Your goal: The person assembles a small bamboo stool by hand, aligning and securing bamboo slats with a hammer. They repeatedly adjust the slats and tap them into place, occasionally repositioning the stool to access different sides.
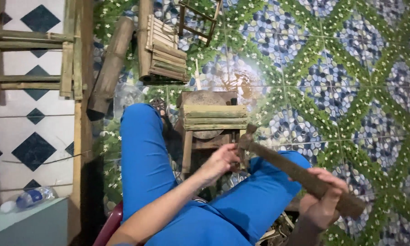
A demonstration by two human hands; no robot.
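Hammer lies gripped in the right hand, fingers closed round the near-right end of its rusty-looking handle; its long axis runs diagonally from that hand up and left to the head, which sits just above the left hand. The left hand is curled near the head, apparently pinching something small against the workpiece; what it holds cannot be made out. Directly beyond both hands stands a small bamboo stool frame, slats across its top, resting over a round wooden block. The left hand is the nearer of the two to the frame. Blue-trousered legs flank the work. The floor is tiled in a pebble-and-leaf pattern. Far left lie bamboo poles and a slatted bamboo panel; a plastic bottle lies near left.
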